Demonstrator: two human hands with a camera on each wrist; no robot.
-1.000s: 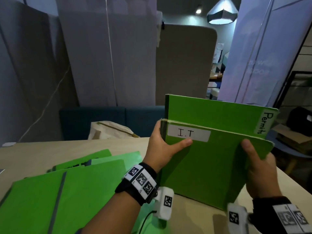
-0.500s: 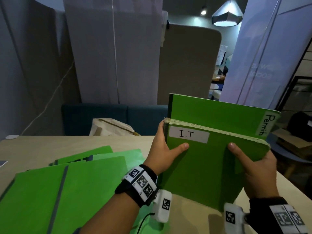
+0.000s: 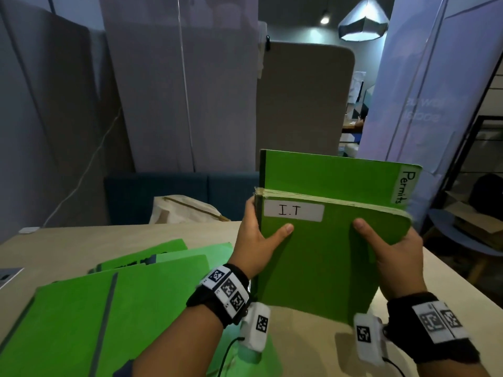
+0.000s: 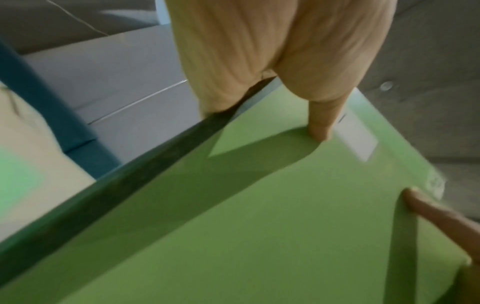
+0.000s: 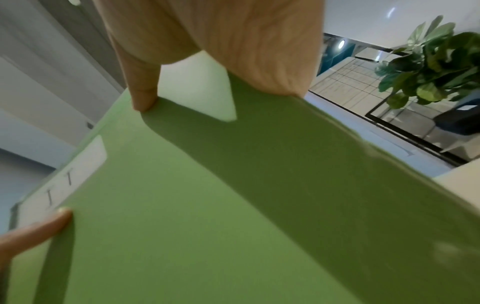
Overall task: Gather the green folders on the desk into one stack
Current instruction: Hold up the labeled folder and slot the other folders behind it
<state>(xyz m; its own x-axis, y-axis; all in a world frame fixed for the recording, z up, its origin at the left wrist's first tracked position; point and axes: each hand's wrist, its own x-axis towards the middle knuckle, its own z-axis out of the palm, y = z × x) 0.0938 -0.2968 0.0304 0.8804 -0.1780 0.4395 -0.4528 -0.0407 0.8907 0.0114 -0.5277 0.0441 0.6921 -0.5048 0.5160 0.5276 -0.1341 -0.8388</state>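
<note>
Both hands hold a bundle of green folders upright, its bottom edge on the desk (image 3: 313,346). The front folder (image 3: 321,262) bears a white label "I.T"; behind it rises a taller folder (image 3: 326,172) tabbed "Permits". My left hand (image 3: 258,240) grips the bundle's left edge, thumb on the front cover (image 4: 285,216). My right hand (image 3: 389,254) grips the right edge, thumb on the cover (image 5: 233,205). Several more green folders (image 3: 109,308) lie flat and overlapped on the desk at the left. The fingers behind the bundle are hidden.
A cream cloth bag (image 3: 185,210) and a dark blue sofa (image 3: 163,194) sit behind the desk's far edge. Grey partitions (image 3: 163,91) stand beyond. A chair with a cardboard box (image 3: 468,227) is off the desk's right side. A white object (image 3: 28,229) lies at far left.
The bundle has stayed upright between both hands. My right thumb slid further left and inward across the front cover; the left thumb drew back slightly.
</note>
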